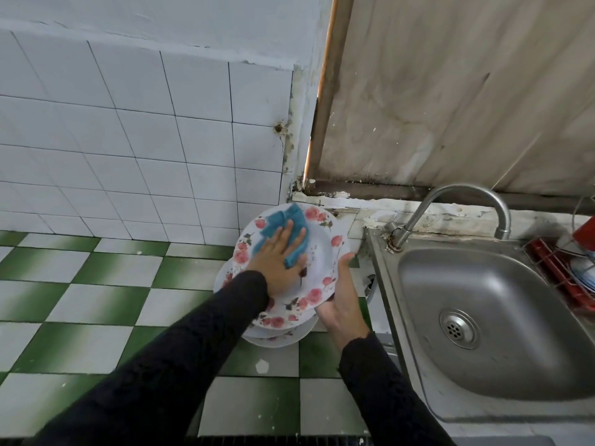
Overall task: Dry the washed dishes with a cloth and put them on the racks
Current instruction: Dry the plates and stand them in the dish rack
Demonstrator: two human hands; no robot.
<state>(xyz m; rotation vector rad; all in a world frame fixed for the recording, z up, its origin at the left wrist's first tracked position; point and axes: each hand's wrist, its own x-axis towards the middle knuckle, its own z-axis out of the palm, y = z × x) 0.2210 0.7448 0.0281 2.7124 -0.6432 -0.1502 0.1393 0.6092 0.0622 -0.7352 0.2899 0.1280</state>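
Your dark sleeves (180, 365) enter from the bottom edge. Centre frame, your right hand (341, 300) cradles a stack of plates (280, 333) from below and from the right. The palm is turned up, the thumb is hooked on the top plate's rim, and the fingers are hidden under the stack. The stack is held in the air over the green-and-white floor tiles (96, 300), just left of the sink.

The top plate (318, 265) is white with pink roses round the rim and is tilted toward you. The plates under it carry the same pattern.

Your left hand (277, 255) lies flat on the top plate, fingers straight and spread, pressing a blue cloth (289, 225) against its upper left part. The cloth is bunched past your fingertips.

At right is the steel sink (418, 317), with its curved tap (450, 197) behind. A red rack (560, 272) holding dishes sits at the right edge. White wall tiles (128, 140) fill the upper left.
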